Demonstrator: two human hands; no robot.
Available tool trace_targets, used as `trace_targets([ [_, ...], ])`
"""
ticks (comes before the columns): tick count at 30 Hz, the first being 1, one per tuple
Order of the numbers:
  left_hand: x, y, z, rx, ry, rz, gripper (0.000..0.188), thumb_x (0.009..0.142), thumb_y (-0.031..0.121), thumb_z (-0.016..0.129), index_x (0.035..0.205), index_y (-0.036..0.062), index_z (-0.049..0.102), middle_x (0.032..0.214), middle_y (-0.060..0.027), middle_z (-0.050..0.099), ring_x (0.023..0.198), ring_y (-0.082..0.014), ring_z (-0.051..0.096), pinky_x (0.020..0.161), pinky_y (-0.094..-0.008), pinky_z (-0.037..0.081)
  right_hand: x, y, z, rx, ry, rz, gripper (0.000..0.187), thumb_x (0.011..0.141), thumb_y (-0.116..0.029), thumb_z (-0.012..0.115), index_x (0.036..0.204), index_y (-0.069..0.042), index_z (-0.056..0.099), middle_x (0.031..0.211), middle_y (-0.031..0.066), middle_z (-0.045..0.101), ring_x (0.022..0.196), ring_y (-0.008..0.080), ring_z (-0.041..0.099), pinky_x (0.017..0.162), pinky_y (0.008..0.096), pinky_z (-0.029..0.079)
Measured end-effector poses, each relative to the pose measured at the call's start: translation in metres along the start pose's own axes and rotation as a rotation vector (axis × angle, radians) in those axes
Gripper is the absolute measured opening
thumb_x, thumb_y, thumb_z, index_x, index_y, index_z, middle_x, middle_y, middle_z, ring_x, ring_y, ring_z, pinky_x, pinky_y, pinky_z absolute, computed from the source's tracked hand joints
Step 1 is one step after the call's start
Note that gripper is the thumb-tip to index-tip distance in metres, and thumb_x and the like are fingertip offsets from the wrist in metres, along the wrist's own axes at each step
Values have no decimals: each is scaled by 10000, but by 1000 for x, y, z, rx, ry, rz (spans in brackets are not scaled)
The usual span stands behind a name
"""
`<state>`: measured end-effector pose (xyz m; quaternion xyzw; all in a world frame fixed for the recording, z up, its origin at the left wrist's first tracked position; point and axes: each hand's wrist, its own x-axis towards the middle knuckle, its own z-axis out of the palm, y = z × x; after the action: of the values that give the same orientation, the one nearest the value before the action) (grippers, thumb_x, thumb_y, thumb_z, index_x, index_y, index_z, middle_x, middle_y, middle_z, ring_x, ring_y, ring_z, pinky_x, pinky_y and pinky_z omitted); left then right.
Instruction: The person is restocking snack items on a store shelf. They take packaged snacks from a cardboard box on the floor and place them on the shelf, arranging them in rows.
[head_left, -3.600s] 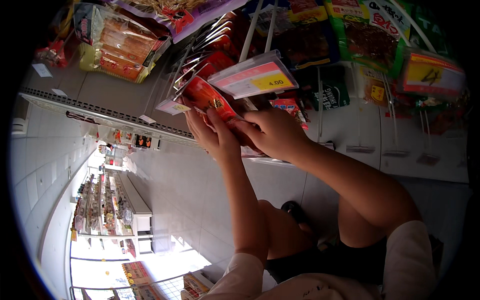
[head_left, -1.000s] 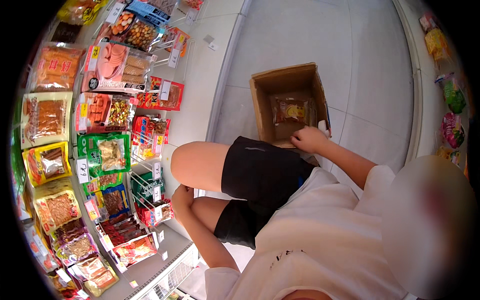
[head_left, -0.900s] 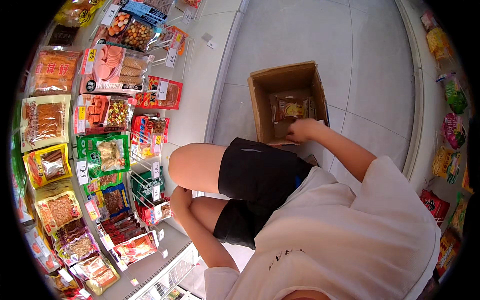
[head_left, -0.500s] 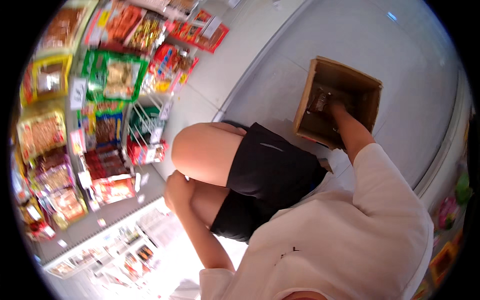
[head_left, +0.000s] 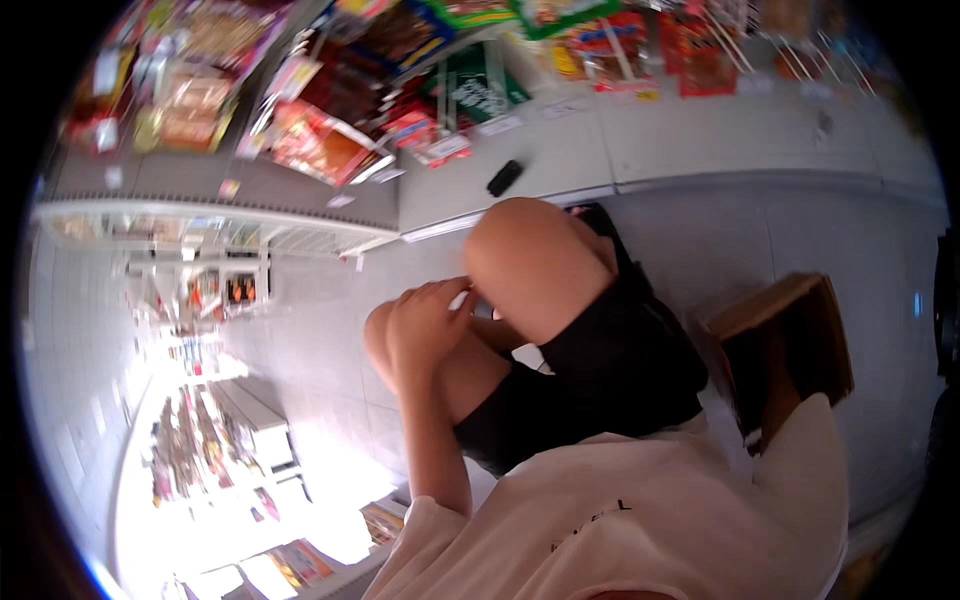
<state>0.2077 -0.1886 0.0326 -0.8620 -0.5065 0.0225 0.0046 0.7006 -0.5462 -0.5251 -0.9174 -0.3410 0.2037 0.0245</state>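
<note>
My left hand (head_left: 428,318) rests on my left knee, its fingers stretched over the skin and holding nothing. At the right, my right arm (head_left: 783,405) goes down into an open brown cardboard box (head_left: 757,308) on the floor. Deep shadow inside the box hides my right hand's fingers and anything they touch. The box stands beside my right thigh, its opening facing up.
Shelves along the far side hold several bagged snacks, among them a red packet (head_left: 322,145) and a dark green packet (head_left: 478,88). A small black object (head_left: 505,178) lies on the light ledge below. Bright shelving (head_left: 215,440) stands at the left.
My view has swung round, so the box shows lower and farther right. My right hand stays in the box, where a brown packet showed beside it. My left hand stays at the knee.
</note>
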Motion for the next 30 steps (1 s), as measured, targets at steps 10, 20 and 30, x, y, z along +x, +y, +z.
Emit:
trace_targets([
  [10,30,-8,39,-45,89,209,230,947,308,609,1081,178,743,868,-58,741,849,-246,698,812,-399,508,-71,-46,-186,209,-85,36,566,898,-432,668,1303,-41,614,1178,209,687,1155,338,652,964,444,510],
  [20,48,18,7,-946,-161,543,254,1003,251,624,1195,125,731,999,-53,767,951,-146,698,862,-338,530,-223,-182,-451,1091,301,-248,393,901,-109,723,1241,27,584,1094,94,701,990,184,673,881,338,526],
  [30,139,12,-67,-1458,-444,760,994,960,583,613,1620,82,64,1610,-190,300,1464,-285,348,1185,-426,303,-138,-517,-526,1198,44,-1160,595,855,-72,740,1402,-14,515,1308,90,629,1222,187,588,1047,346,453],
])
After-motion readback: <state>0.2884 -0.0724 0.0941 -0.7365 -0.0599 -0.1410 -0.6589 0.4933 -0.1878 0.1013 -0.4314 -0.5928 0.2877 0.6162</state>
